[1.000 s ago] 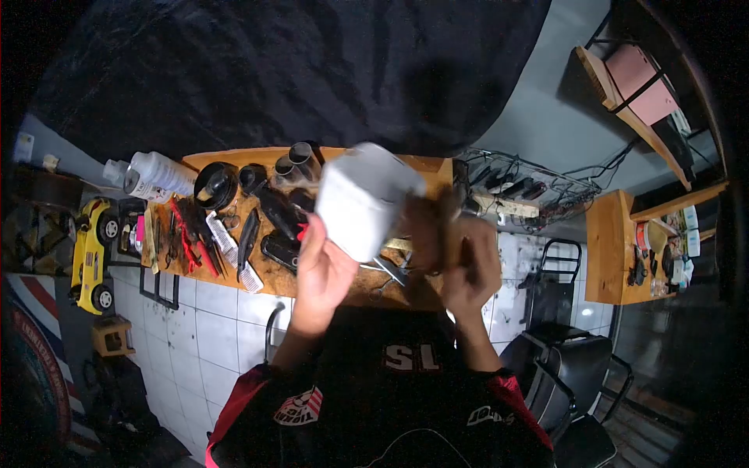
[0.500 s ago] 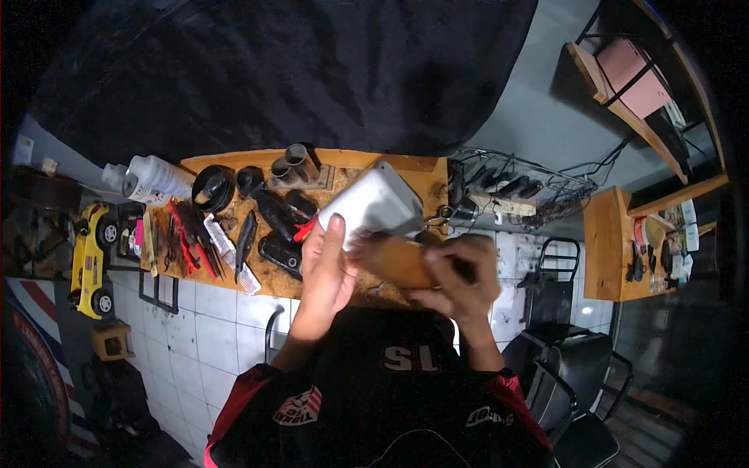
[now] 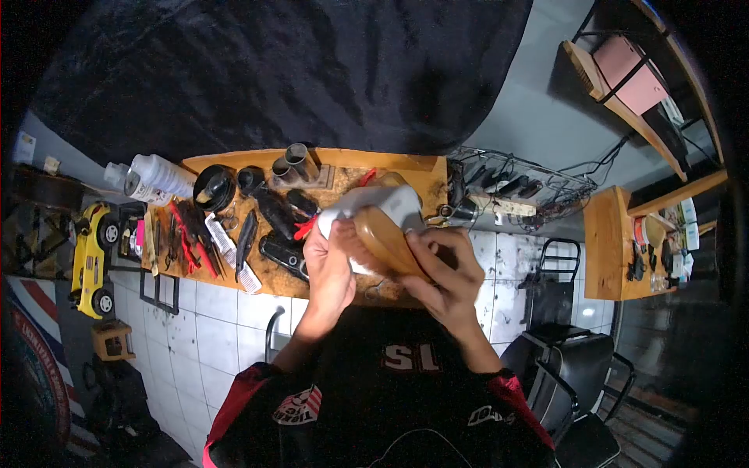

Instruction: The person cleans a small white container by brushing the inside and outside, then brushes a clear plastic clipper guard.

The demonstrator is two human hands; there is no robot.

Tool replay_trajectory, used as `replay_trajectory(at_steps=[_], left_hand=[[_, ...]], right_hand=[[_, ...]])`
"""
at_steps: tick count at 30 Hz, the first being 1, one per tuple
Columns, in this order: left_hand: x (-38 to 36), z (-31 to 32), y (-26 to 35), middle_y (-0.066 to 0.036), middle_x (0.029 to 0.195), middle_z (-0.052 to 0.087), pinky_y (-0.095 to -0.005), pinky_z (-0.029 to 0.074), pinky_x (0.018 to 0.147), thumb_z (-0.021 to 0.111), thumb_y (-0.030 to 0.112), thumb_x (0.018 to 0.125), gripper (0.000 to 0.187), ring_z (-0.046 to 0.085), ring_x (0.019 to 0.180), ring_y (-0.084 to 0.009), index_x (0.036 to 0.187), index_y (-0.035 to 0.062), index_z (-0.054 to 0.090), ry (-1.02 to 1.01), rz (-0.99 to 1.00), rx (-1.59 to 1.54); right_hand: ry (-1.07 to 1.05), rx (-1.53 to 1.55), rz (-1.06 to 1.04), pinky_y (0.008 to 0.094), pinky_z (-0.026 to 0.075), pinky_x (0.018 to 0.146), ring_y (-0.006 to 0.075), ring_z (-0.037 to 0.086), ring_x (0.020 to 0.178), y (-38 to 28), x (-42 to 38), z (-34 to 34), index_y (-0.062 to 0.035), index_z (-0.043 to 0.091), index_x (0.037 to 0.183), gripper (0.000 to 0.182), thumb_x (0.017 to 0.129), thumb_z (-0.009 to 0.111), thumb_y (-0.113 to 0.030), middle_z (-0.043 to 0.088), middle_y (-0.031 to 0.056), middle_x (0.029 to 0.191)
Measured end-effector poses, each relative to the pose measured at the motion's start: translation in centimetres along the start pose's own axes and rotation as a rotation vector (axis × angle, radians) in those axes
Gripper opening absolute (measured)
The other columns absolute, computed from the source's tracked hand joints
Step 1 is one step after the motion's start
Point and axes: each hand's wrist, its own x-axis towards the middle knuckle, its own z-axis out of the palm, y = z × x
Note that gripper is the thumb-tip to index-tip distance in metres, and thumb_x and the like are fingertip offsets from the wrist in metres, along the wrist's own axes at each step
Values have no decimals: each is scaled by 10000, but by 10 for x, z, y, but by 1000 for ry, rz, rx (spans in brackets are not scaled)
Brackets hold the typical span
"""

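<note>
Above a brown wooden bench, the curled left hand is clasping one white rounded-edged object, the curled right hand one tan wood-backed brush; a round black bowl is holding something pale, near two grey cylindrical cups.

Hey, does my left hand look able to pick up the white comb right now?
Probably not without freeing it first: your left hand is holding the white item, and a black device lies between it and the white comb. The comb itself seems exposed.
</note>
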Motion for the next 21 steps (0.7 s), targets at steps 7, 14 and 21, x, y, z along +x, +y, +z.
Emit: replay_trajectory(at_steps=[7, 14, 21], left_hand=[[4, 0, 17, -80, 1002, 654, -299, 506, 811, 493, 342, 982, 374, 626, 880, -140, 1089, -7, 575, 170, -9, -14], [4, 3, 20, -89, 985, 659, -298, 509, 806, 460, 335, 995, 372, 640, 880, -166, 1076, -4, 590, 279, -79, -111], [2, -4, 20, -62, 971, 648, -266, 463, 803, 491, 271, 987, 293, 597, 867, -119, 1051, 2, 588, 215, 40, -57]], right_hand=[[269, -187, 184, 325, 472, 724, 254, 545, 849, 25, -3, 2, 5, 671, 1096, 433, 699, 778, -132, 596, 129, 1006], [101, -261, -13, 349, 462, 745, 268, 546, 874, 13, -17, 12, -15, 686, 1087, 426, 684, 796, -98, 587, 124, 986], [157, -93, 39, 344, 461, 728, 254, 542, 864, 11, -17, 2, -9, 683, 1084, 393, 732, 772, -159, 591, 125, 995]])
